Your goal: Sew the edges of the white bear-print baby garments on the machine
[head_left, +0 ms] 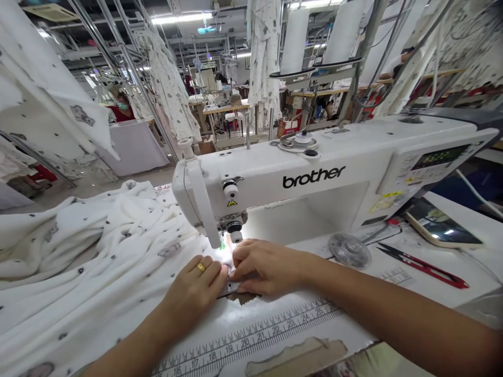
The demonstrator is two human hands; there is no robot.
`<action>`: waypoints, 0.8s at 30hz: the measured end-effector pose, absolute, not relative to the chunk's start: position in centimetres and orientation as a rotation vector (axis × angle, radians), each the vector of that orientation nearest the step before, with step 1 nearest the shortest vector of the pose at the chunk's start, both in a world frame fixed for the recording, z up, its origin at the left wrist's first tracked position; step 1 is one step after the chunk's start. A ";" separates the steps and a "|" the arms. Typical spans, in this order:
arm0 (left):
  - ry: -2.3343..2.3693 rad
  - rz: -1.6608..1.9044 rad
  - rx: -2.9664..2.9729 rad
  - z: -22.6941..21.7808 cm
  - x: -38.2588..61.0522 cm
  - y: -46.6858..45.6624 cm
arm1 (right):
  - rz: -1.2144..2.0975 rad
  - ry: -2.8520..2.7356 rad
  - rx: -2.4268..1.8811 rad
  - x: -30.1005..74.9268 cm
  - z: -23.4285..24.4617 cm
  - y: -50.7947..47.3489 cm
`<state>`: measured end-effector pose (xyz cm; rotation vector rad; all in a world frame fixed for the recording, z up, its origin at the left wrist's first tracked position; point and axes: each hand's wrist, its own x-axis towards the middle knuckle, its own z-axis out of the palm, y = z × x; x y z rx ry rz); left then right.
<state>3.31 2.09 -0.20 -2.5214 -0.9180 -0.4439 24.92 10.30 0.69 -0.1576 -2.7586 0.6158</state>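
White patterned fabric (113,246) lies in loose folds over the left of the table, and its edge runs up to the lit needle area of a white sewing machine (255,175). My left hand (198,283), with a gold ring, has its fingers curled and closed on the fabric edge just in front of the needle. Close beside it on the right, my right hand (271,266) pinches the same edge between thumb and bent fingers. The two hands' fingertips nearly meet. The presser foot is partly hidden by glare and the machine head.
Red-handled thread snips (428,266), a clear round dish (349,250) and a phone (442,222) lie right of my right forearm. A printed ruler (251,340) runs along the table front. Thread cones (294,39) stand above the machine. A co-worker (122,107) sits at the back left.
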 end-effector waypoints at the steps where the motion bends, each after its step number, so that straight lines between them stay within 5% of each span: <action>1: -0.925 -0.435 -2.523 -0.2 3.4 2.1 | 0.612 -2.762 -0.147 24.9 0.7 10.3; 14: -1.193 -0.584 -2.846 -0.2 2.5 2.2 | 0.606 -2.692 -0.136 25.0 0.3 10.8; 24: -1.141 -0.564 -2.755 -0.4 2.4 2.2 | 0.228 -2.590 -0.218 25.0 -0.2 11.7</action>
